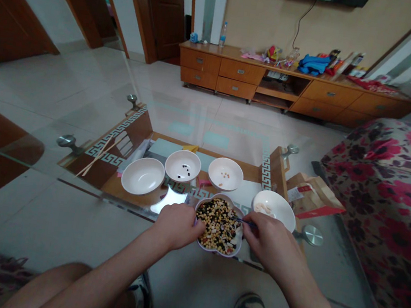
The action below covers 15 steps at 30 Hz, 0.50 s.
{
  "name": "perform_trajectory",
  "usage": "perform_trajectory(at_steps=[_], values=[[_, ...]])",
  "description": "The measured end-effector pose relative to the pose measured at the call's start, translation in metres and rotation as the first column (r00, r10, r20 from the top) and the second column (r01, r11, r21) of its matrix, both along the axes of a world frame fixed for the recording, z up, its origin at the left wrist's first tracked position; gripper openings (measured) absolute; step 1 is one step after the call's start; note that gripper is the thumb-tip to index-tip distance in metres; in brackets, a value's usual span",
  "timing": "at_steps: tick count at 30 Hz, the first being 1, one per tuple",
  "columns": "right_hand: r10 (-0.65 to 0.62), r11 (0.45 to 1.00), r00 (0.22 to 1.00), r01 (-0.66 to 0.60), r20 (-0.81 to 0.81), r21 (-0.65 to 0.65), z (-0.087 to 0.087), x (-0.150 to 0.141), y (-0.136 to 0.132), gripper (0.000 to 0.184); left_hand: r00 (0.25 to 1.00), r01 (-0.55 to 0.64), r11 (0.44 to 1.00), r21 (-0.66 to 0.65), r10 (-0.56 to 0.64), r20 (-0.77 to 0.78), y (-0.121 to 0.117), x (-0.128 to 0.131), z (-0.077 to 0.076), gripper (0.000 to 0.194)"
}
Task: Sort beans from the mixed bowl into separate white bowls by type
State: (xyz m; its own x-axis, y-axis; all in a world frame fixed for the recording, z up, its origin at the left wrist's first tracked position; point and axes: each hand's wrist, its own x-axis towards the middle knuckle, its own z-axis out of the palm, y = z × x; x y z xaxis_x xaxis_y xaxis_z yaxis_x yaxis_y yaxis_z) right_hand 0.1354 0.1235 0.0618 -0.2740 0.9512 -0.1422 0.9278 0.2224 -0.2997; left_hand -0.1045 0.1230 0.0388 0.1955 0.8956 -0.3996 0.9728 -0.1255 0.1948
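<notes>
At lower centre of the frame, a lobed bowl point(217, 251) of mixed beans point(218, 225) was set at the edge of a glass table point(30, 152). Its rim was touched by the left hand point(178, 226), though any grip could not be told. A thin metal utensil point(244, 221) was pinched in the right hand point(272, 245), over the beans. White bowls point(143, 176) were ranged behind.

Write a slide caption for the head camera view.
Left hand and right hand over a lobed bowl of mixed beans, white bowls beyond.
</notes>
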Motion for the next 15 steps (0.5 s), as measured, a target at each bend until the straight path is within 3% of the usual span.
perform_trajectory(at_steps=[15], values=[[0.052,0.998,0.998,-0.051,-0.022,0.036,0.0019,-0.0018,-0.0025,0.025,1.000,-0.013,1.000,-0.011,0.013,0.010,0.0005,-0.0004,-0.0004,0.051]])
